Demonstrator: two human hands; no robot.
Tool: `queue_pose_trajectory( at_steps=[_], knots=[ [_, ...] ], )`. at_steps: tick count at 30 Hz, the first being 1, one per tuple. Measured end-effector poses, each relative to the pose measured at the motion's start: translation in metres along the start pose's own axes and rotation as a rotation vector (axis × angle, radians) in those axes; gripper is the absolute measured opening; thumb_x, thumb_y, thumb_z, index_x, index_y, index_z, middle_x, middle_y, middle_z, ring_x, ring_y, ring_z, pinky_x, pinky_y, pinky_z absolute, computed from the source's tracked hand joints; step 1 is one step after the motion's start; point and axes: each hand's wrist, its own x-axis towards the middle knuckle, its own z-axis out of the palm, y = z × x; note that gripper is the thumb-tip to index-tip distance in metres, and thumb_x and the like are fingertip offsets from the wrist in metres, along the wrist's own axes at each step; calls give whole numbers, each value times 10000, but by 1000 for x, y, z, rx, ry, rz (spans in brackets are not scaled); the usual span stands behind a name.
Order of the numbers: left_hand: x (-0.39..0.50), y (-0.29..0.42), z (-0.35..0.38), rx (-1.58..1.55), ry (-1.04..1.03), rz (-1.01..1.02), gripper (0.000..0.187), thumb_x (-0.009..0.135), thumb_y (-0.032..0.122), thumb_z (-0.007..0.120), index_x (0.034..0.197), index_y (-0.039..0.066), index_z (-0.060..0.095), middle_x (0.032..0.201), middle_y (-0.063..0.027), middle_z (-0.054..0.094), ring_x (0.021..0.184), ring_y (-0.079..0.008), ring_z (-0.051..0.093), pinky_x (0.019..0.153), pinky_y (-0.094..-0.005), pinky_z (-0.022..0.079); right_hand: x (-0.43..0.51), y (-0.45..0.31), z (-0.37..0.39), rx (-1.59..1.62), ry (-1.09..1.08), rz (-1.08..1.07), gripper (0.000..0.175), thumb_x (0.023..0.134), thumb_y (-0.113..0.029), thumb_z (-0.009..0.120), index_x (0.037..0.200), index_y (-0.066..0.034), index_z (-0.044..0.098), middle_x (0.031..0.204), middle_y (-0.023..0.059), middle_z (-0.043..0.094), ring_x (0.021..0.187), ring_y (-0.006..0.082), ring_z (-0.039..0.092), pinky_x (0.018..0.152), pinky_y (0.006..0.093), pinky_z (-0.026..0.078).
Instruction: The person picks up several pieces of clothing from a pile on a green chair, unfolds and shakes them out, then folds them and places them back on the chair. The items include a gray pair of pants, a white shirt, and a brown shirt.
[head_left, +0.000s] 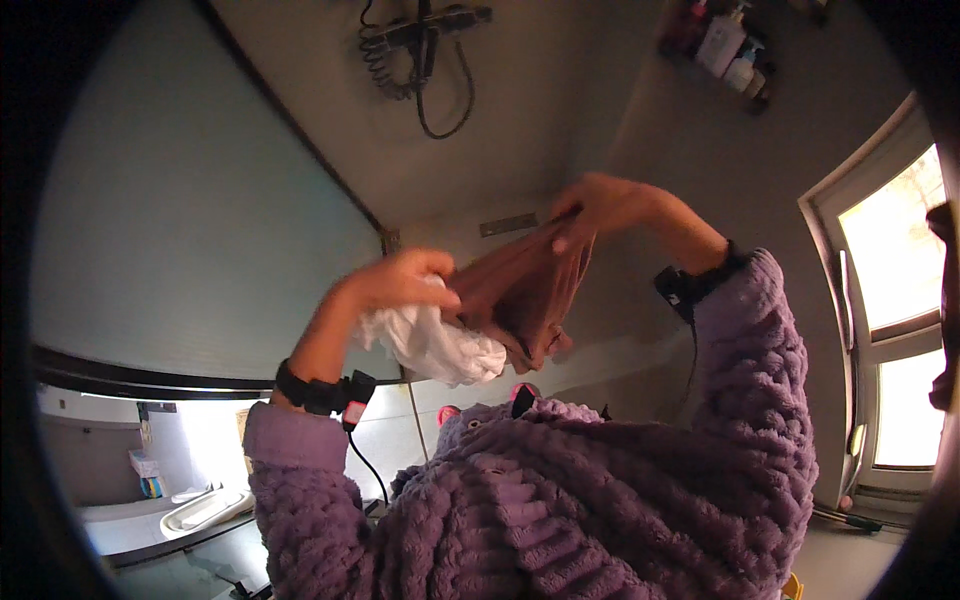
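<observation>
Both hands are raised in front of my chest in the head view. My left hand grips a bunched white cloth that hangs below its fingers, and the near end of a brownish-pink fabric piece meets it there. Pinching the upper edge of that brownish fabric, my right hand holds it stretched between the two hands in a slanting sheet. Its lower folds hang loose beside the white cloth. What kind of garment or cloth each one is cannot be made out.
A wall-mounted shower fixture with hoses is ahead. Several pump bottles stand on a corner shelf at upper right. A large glass panel rises on the left, and a framed window door is on the right. A floor drain lies beyond the hands.
</observation>
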Motion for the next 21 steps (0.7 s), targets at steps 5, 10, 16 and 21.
queue_pose_trajectory(
  at_steps=[5, 10, 16, 21],
  knots=[
    [17, -41, 26, 284, -65, -25, 426, 730, 293, 746, 1039, 17, 646, 872, -26, 635, 825, -108, 574, 714, -270, 468, -19, 4, -30, 168, 276, -82, 244, 744, -240, 758, 896, -56, 705, 789, 49, 661, 789, 111, 619, 704, 281, 495],
    [-2, -43, -16, 43, 233, -141, 413, 725, 301, 749, 997, 4, 656, 846, -37, 637, 791, -120, 580, 709, -280, 472, -42, 47, -38, -387, 103, 213, 222, 785, -248, 707, 936, -84, 701, 772, 38, 652, 773, 104, 621, 666, 295, 516],
    [-10, -41, -29, 283, 105, -228, 360, 744, 308, 735, 879, -9, 633, 800, -43, 621, 762, -120, 564, 680, -293, 464, -66, 121, -78, -165, 828, -6, 241, 895, -255, 586, 1003, -61, 681, 813, -6, 646, 760, 127, 622, 642, 291, 497],
    [-21, -44, -30, 110, 388, -205, 303, 781, 280, 705, 863, 0, 626, 784, -9, 595, 744, -105, 545, 667, -285, 456, -76, 137, -63, 686, 1024, -3, 273, 923, -190, 485, 1094, -45, 639, 1029, 68, 632, 933, 114, 562, 719, 232, 464]
  ],
)
